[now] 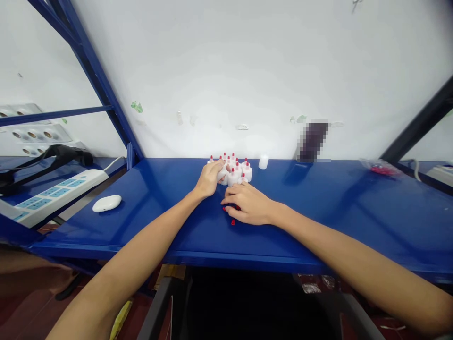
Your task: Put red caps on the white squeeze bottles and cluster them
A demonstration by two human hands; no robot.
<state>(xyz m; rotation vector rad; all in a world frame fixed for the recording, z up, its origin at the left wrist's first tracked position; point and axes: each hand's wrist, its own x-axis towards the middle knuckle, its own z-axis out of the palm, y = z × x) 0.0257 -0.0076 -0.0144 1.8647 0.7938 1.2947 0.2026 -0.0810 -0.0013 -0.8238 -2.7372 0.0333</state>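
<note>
Several small white squeeze bottles with red-tipped nozzles point(233, 177) stand in a cluster towards the back of the blue table. At the cluster's near left side, my left hand point(209, 178) is closed around a white bottle point(223, 173), which it partly hides. My right hand point(250, 204) rests low over the table in front of the bottles, palm down. Its fingers are curved, with a gap between thumb and index finger. Small red caps point(232, 222) lie under and beside those fingers, mostly covered by the hand.
A lone white bottle point(263, 162) stands right of the cluster. A dark, pixelated phone-like object point(313, 141) leans on the wall. Farther right lies a clear bag of red pieces point(382, 169). A white earbud case point(106, 203) and a power strip point(60, 194) are at left.
</note>
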